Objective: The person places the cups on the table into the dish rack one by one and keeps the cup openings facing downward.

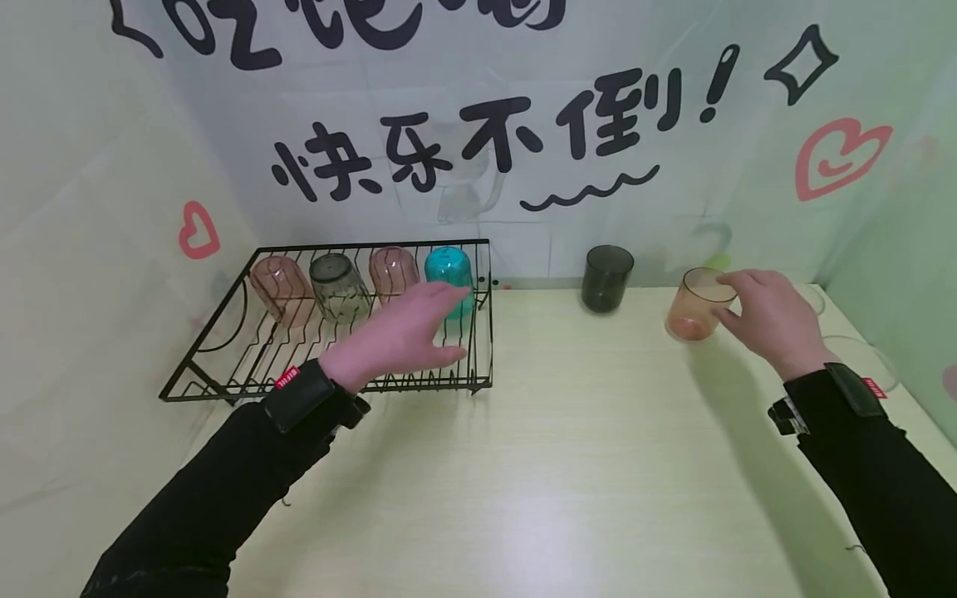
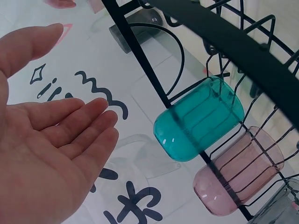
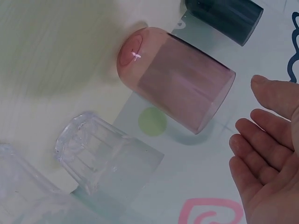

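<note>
My right hand [image 1: 773, 320] is at the rim of a peach-pink glass [image 1: 691, 311] that stands upright on the table. Thumb and fingers are spread apart, and in the right wrist view a gap shows between the fingertips and the glass [image 3: 182, 84]. Over the front of a black wire rack [image 1: 478, 382] hovers my left hand [image 1: 404, 332], holding nothing, thumb apart from the fingers. Nearest to it in the rack is an upside-down teal glass [image 1: 449, 270], partly hidden by the hand in the head view.
Pink [image 1: 394, 270] and grey-green [image 1: 340, 286] glasses also sit upside down in the rack. A dark grey glass [image 1: 607, 278] stands by the back wall. Two clear glasses, one ribbed [image 3: 110, 154], one at the corner [image 3: 23, 186], are beside the peach-pink one.
</note>
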`<action>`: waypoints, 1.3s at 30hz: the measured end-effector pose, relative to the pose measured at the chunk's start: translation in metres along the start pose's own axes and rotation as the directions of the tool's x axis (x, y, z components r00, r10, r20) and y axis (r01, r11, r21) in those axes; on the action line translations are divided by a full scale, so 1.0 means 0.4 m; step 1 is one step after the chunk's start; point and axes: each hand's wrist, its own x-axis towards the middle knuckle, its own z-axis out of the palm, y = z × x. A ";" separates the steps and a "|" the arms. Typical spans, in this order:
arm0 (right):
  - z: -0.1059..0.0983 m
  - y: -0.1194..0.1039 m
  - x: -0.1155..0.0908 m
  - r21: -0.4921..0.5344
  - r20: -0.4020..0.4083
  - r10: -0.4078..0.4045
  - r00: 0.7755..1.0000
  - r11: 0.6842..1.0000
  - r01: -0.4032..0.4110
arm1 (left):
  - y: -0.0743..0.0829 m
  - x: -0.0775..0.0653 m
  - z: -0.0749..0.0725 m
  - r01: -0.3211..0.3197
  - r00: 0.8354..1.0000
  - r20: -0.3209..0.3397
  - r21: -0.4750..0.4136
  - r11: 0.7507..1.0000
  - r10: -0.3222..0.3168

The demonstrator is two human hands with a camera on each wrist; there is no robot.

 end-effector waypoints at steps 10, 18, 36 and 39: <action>0.016 -0.003 0.025 0.007 0.114 0.023 0.993 1.000 -0.024 | -0.006 0.002 0.018 0.007 1.000 0.009 0.004 1.000 -0.007; 0.034 0.008 0.033 0.024 0.172 0.045 0.984 0.998 -0.050 | -0.001 0.007 0.030 0.003 1.000 0.023 0.013 1.000 -0.003; 0.075 0.007 0.028 0.000 0.078 -0.005 0.997 1.000 0.005 | -0.002 0.007 0.049 -0.004 1.000 0.025 0.006 1.000 0.004; 0.084 0.006 0.026 -0.027 0.023 -0.028 0.999 0.999 0.029 | 0.001 0.008 0.053 -0.017 1.000 0.020 0.005 1.000 0.017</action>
